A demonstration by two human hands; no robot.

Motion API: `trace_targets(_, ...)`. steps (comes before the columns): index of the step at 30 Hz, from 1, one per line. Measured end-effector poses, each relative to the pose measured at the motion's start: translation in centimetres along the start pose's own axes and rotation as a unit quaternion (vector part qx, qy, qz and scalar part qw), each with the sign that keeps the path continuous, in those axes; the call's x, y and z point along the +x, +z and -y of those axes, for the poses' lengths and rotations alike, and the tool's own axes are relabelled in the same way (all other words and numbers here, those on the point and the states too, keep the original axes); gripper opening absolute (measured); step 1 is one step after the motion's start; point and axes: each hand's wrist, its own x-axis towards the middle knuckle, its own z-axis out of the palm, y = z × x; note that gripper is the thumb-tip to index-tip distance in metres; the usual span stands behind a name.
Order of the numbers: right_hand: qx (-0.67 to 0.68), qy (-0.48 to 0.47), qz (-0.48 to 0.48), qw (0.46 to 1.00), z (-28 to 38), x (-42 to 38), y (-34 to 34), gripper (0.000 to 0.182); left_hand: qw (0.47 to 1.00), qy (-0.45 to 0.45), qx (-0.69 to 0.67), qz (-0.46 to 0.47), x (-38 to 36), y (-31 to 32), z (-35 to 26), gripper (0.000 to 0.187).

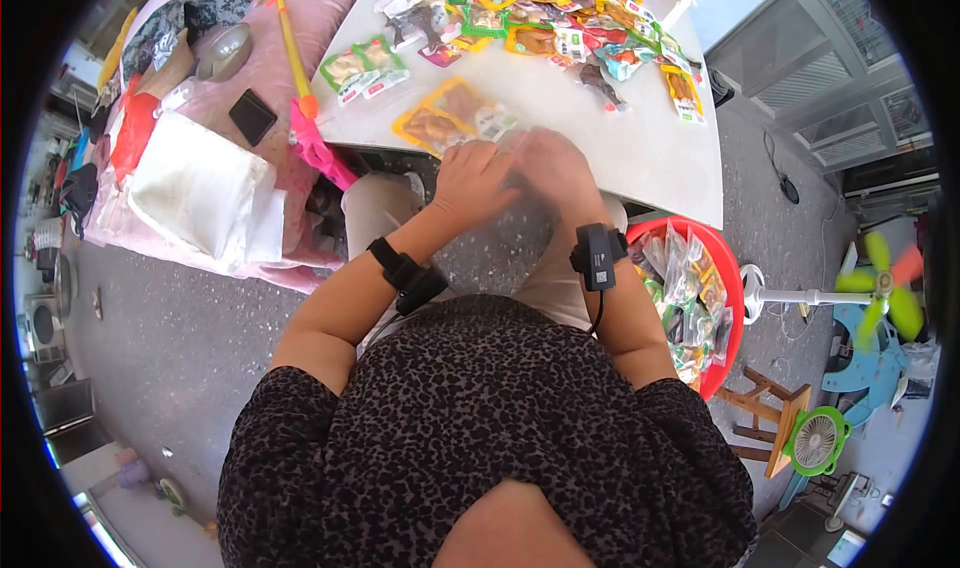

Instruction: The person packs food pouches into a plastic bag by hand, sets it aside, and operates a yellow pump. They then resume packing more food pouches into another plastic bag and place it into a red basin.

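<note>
Over the near edge of the white table (pixel 655 158), my left hand (pixel 478 180) lies at the lower end of a packet strip (pixel 445 116) with orange-edged packets, its fingers bent together. My right hand (pixel 553 171) is beside it, touching or nearly touching, and smeared by motion. Whether it holds anything cannot be made out. The strip's right end, near my fingers, is blurred and partly hidden. Up and to the left lies a pair of green-edged packets (pixel 362 66). A large spread of colourful packets (pixel 535 40) covers the table's far part.
A red tub (pixel 733 288) full of packets stands right of my legs. Left of the table, a pink-covered surface (pixel 300 193) bears a white bag (pixel 195 188), a dark phone (pixel 252 117) and a bowl (pixel 224 52). A green fan (pixel 817 441) sits on a wooden stool (pixel 780 423) at the right.
</note>
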Motion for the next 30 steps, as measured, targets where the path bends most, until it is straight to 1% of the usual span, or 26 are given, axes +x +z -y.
trace_targets(1,0.272,0.087,-0.058,0.957,-0.7,-0.3,0.1,0.014,1.0,0.019,0.012,-0.002,-0.4,-0.2,0.2,0.035)
trace_targets(2,0.519,0.167,-0.111,0.831,-1.7,-0.9,0.5,0.015,0.999,0.028,0.023,-0.018,-0.6,-0.1,0.4,0.034)
trace_targets(3,0.722,0.232,-0.155,0.633,-2.6,-1.3,0.7,0.016,0.998,0.038,0.033,-0.035,-0.9,0.2,0.6,0.033)
trace_targets(4,0.722,0.231,-0.167,0.63,-3.5,-1.4,0.8,0.014,0.996,0.049,0.044,-0.053,-1.1,0.5,0.8,0.033)
trace_targets(7,0.731,0.256,-0.217,0.594,-2.6,-1.9,-0.5,0.014,0.992,0.079,0.064,-0.069,-1.2,1.6,1.9,0.028)
trace_targets(10,0.694,0.243,-0.221,0.641,-4.0,-1.9,-0.8,0.013,0.995,0.091,0.029,-0.041,-0.7,1.1,2.4,0.019)
trace_targets(13,0.624,0.222,-0.244,0.709,-1.2,-2.3,-2.8,0.017,0.994,0.086,-0.027,-0.06,0.7,-1.1,2.3,0.013)
trace_targets(16,0.469,0.207,-0.242,0.823,0.7,-1.3,-4.8,0.026,0.988,0.045,-0.129,-0.067,2.7,-3.8,3.0,0.009)
trace_targets(17,0.424,0.156,-0.236,0.86,1.1,-1.1,-5.4,0.03,0.98,-0.018,-0.197,-0.036,3.3,-5.0,2.8,0.01)
trace_targets(19,0.326,0.049,-0.22,0.918,2.1,-0.5,-6.8,0.039,0.935,-0.143,-0.324,0.026,4.7,-7.6,2.4,0.011)
trace_targets(21,0.171,0.005,-0.193,0.966,4.2,-0.1,-8.7,0.045,0.897,-0.189,-0.396,0.058,5.6,-9.0,2.4,0.012)
trace_targets(22,0.092,-0.016,-0.178,0.98,5.2,0.0,-9.4,0.048,0.872,-0.207,-0.439,0.068,5.8,-9.4,2.2,0.011)
trace_targets(23,0.076,-0.03,-0.144,0.986,6.1,-0.1,-9.8,0.048,0.844,-0.226,-0.48,0.08,5.8,-9.6,2.0,0.011)
trace_targets(25,0.046,-0.056,-0.074,0.995,7.7,-0.3,-10.4,0.05,0.791,-0.233,-0.557,0.101,5.3,-9.4,1.8,0.009)
trace_targets(27,0.03,-0.034,0.011,0.999,9.0,-0.8,-10.8,0.043,0.721,-0.241,-0.639,0.118,4.7,-9.2,0.8,0.008)
trace_targets(28,0.023,-0.022,0.053,0.998,9.5,-1.0,-10.9,0.039,0.72,-0.257,-0.635,0.114,4.3,-8.9,0.6,0.008)
trace_targets(30,0.011,-0.037,0.098,0.994,9.9,-1.5,-11.1,0.031,0.722,-0.269,-0.628,0.111,3.8,-9.3,-0.2,0.008)
